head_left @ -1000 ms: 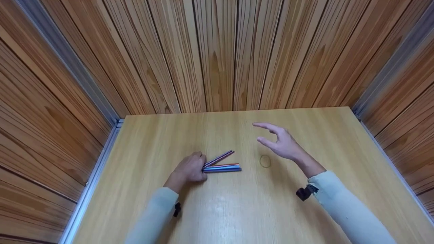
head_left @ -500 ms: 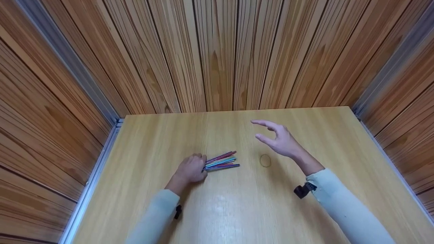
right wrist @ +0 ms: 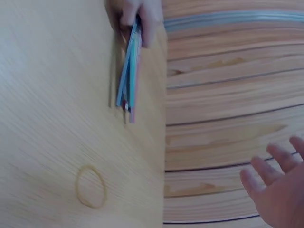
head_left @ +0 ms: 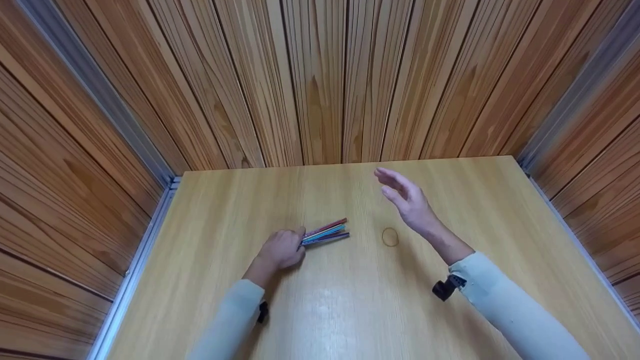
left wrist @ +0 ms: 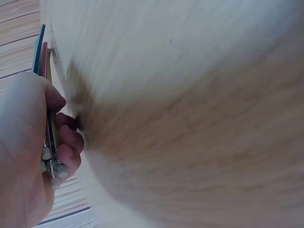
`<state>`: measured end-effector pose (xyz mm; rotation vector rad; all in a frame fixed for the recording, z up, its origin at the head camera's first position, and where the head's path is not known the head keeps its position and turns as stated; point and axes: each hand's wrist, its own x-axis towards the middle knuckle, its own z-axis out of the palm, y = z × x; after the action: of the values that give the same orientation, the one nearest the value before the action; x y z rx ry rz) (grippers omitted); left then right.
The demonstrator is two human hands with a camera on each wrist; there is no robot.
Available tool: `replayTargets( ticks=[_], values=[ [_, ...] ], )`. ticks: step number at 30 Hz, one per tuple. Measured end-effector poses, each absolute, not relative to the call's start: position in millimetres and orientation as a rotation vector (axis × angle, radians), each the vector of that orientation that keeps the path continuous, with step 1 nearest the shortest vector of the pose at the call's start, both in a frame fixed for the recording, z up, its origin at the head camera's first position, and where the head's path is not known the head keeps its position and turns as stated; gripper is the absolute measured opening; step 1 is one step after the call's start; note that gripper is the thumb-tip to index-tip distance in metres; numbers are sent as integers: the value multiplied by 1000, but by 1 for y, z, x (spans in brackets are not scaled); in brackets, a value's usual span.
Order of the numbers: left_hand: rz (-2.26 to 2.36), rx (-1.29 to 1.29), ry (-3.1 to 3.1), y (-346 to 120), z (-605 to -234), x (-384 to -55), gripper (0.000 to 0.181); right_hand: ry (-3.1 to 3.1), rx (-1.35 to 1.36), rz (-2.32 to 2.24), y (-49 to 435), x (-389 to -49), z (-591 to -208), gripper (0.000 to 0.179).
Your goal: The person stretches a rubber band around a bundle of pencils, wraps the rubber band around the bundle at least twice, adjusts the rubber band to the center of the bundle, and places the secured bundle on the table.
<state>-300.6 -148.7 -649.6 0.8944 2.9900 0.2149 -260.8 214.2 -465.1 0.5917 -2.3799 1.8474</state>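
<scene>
My left hand (head_left: 283, 248) grips a bundle of coloured pencils (head_left: 325, 233), blue, red and purple among them, over the middle of the table. Their far ends fan out slightly to the right. In the left wrist view the fingers (left wrist: 70, 138) curl round the pencils, and pale eraser ends (left wrist: 58, 171) stick out below the palm. A thin yellowish rubber band (head_left: 383, 238) lies as a loop on the table, right of the pencils. My right hand (head_left: 412, 205) is raised beyond the band with its fingers extended, holding nothing.
The wooden tabletop (head_left: 340, 310) runs back to a plank wall (head_left: 320, 90). Plank side walls and metal rails (head_left: 135, 260) flank it on the left and right. A small black camera (head_left: 448, 287) is strapped at the right cuff.
The pencils in my left hand have shifted and bunched closer together, their tips tilting slightly upward. My right hand has turned a little, its fingers pointing farther away. The band stays put.
</scene>
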Motion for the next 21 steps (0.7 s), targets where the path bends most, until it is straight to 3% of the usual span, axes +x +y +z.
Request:
replayTargets(
  ticks=[3,10,21],
  values=[
    [246,867,2946,-149,-643,-298,35,-2352,524,1916,212,-258,-468,50],
    [429,668,2820,-138,-575,-269,45,-2361,475,1933,210,-251,-475,49],
    [387,665,2848,-138,-537,-268,46,-2374,479,1918,217,-249,-480,52]
  ],
)
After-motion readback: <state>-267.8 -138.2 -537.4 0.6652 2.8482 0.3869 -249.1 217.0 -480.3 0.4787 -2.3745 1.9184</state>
